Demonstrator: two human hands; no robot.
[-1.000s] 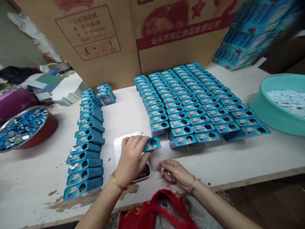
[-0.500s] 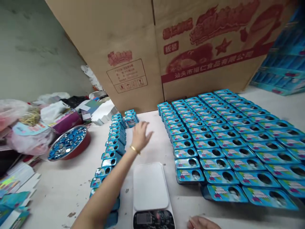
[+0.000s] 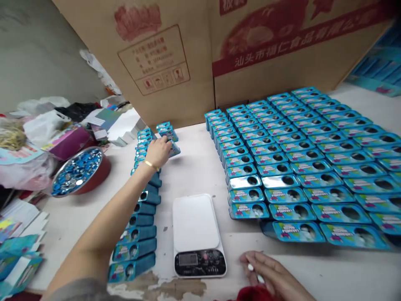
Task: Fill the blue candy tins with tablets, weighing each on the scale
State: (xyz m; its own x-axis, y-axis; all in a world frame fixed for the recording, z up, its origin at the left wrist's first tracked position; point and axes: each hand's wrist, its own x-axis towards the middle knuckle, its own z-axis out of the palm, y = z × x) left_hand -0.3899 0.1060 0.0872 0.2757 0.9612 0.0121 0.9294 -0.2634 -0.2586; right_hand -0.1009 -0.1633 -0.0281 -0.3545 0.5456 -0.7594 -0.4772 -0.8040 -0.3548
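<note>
At the far end of the left row, my left hand (image 3: 159, 151) is closed on a small blue tin (image 3: 174, 149), which tilts out to the right beside the others. More blue tins (image 3: 145, 232) with round dark openings run toward me below that arm. My right hand (image 3: 271, 269) is low at the front, palm turned up and fingers curled around small white candies (image 3: 250, 266). Between the two hands lies a white kitchen scale (image 3: 196, 221), nothing on its plate; its display seems to read zero.
Many blue tins (image 3: 282, 179) stand in packed rows on the right. A large cardboard box (image 3: 194, 96) closes off the back. On the left, a red bowl (image 3: 105, 169) holds blue and silver lids, near plastic bags (image 3: 42, 127) and stacked cartons (image 3: 19, 276).
My left hand, open and reaching before, has closed on a blue tin at the far end. My right hand has come further into view, showing white candies. The view has tilted down.
</note>
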